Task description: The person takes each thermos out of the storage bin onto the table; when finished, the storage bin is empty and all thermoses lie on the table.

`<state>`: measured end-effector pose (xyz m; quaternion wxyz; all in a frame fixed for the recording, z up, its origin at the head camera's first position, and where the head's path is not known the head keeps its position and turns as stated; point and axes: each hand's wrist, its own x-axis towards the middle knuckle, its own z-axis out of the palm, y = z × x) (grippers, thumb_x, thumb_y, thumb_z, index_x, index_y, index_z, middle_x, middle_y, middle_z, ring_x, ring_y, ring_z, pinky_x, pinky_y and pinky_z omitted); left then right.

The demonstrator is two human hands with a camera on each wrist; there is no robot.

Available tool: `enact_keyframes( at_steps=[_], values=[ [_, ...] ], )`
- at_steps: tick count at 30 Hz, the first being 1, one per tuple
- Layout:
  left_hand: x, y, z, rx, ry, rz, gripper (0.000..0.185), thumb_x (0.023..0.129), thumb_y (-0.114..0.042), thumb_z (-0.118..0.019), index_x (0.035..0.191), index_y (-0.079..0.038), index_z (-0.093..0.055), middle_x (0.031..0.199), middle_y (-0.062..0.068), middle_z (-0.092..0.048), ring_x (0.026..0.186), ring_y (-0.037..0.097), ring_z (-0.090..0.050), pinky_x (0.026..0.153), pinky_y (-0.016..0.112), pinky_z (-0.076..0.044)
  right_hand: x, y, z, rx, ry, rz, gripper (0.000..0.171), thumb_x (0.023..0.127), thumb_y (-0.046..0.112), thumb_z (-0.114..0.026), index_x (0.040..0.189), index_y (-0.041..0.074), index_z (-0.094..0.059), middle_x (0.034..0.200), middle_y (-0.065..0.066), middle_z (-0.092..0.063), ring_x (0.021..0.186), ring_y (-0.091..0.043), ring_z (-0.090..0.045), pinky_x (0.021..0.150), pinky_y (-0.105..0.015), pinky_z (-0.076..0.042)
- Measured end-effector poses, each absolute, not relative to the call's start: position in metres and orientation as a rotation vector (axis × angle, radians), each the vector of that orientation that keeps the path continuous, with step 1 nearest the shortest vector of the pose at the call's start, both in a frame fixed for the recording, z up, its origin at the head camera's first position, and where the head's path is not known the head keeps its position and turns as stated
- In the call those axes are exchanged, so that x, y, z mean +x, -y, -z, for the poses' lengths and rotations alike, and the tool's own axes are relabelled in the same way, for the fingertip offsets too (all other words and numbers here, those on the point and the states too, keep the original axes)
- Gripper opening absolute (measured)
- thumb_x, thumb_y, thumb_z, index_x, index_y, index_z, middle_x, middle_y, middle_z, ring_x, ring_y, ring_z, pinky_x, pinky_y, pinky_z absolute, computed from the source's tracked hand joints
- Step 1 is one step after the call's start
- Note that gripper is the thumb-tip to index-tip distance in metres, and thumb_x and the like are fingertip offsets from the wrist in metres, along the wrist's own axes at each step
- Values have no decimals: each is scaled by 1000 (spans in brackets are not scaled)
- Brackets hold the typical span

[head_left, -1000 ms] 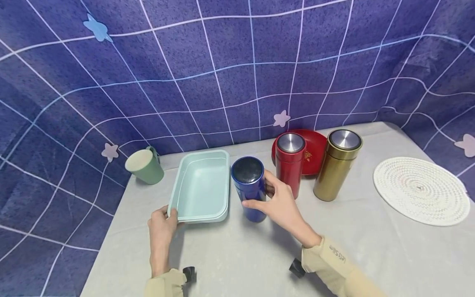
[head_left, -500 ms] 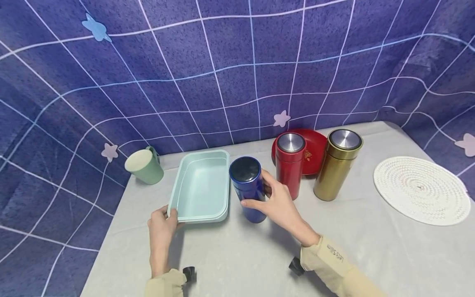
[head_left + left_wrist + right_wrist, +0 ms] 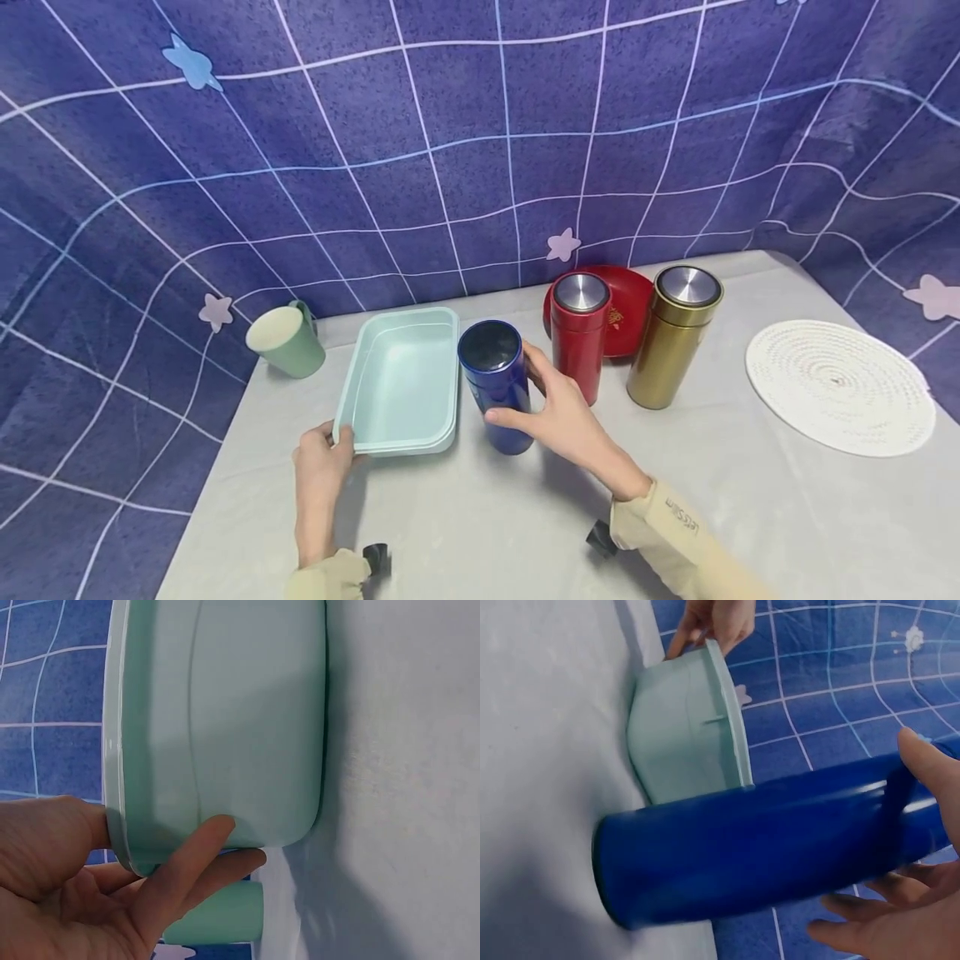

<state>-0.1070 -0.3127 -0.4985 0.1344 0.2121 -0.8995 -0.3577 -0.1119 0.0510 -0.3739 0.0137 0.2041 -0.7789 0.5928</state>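
Observation:
My right hand (image 3: 551, 408) grips a dark blue metal flask (image 3: 493, 385) by its side, thumb in front and fingers behind. The flask stands about upright by the tray's right rim. In the right wrist view the thumb (image 3: 930, 772) lies across the blue flask (image 3: 742, 840), whose base is at the cloth; I cannot tell if it is lifted. My left hand (image 3: 322, 454) pinches the near left corner of an empty mint green tray (image 3: 352, 392). The left wrist view shows that hand (image 3: 112, 900) with its thumb on the rim and fingers under the tray (image 3: 225, 712).
A red flask (image 3: 577, 337) and a gold flask (image 3: 671, 337) stand right of the blue one, with a red plate (image 3: 630, 296) behind them. A white woven mat (image 3: 840, 385) lies far right. A green cup (image 3: 285, 340) sits back left. Blue gridded cloth backs the grey-covered table (image 3: 480, 517).
Almost nothing: the view has drifted slightly, and both hands keep the same holds on the tray and the blue flask.

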Motion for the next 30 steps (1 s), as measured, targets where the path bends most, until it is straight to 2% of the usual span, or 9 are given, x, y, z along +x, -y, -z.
enact_keyframes(
  at_steps=[2,5,9,12,16,22,25,30],
  values=[
    [-102,306,482,593,2630,1078,52,102,-31,-47,132,11,-53,113,34,-64,90,40,-70,72,46,-61,-110,-55,372,628,2442,-1856,92,75,30,-85,151,21,-34,147,-3,-48,137,-23,-44,113,-45,-38],
    [-93,292,452,614,2651,1086,51,101,-28,-50,130,14,-53,111,35,-64,90,40,-70,62,44,-61,-105,-61,372,646,2454,-1864,92,78,29,-84,153,19,-32,151,-5,-44,138,-23,-43,114,-45,-36],
    [-76,270,409,656,2680,1098,52,101,-25,-46,130,17,-49,114,38,-61,101,46,-65,78,54,-58,-100,-66,376,691,2441,-1862,86,80,26,-82,152,16,-34,151,-6,-44,138,-22,-43,114,-43,-36],
    [-67,262,389,687,2733,1115,61,103,-29,-41,138,21,-36,124,43,-51,116,54,-53,98,63,-44,-96,-71,380,708,2425,-1858,81,83,23,-80,151,16,-36,149,-6,-47,137,-22,-44,113,-41,-37],
    [-62,261,378,759,2755,1065,70,103,-34,-39,144,19,-21,136,45,-39,125,57,-41,102,65,-39,-90,-79,383,714,2415,-1844,73,86,20,-76,149,16,-39,146,-7,-50,133,-24,-49,111,-40,-39],
    [-59,258,373,729,2688,969,73,102,-34,-43,146,19,-17,140,45,-33,127,59,-37,103,66,-37,-80,-100,386,696,2447,-1769,64,90,19,-71,147,12,-43,141,-11,-55,128,-26,-54,109,-42,-41],
    [-58,251,368,668,2657,926,71,101,-29,-47,144,20,-19,142,45,-29,130,60,-31,107,67,-31,-74,-114,387,688,2461,-1715,61,91,17,-70,146,8,-43,141,-12,-55,130,-25,-52,109,-34,-41],
    [-59,236,358,520,2630,901,65,99,-20,-52,144,19,-25,146,41,-30,134,57,-30,111,63,-29,-64,-144,391,660,2484,-1553,58,91,10,-69,143,6,-46,137,-14,-58,124,-26,-57,105,-10,-38]
  ],
)
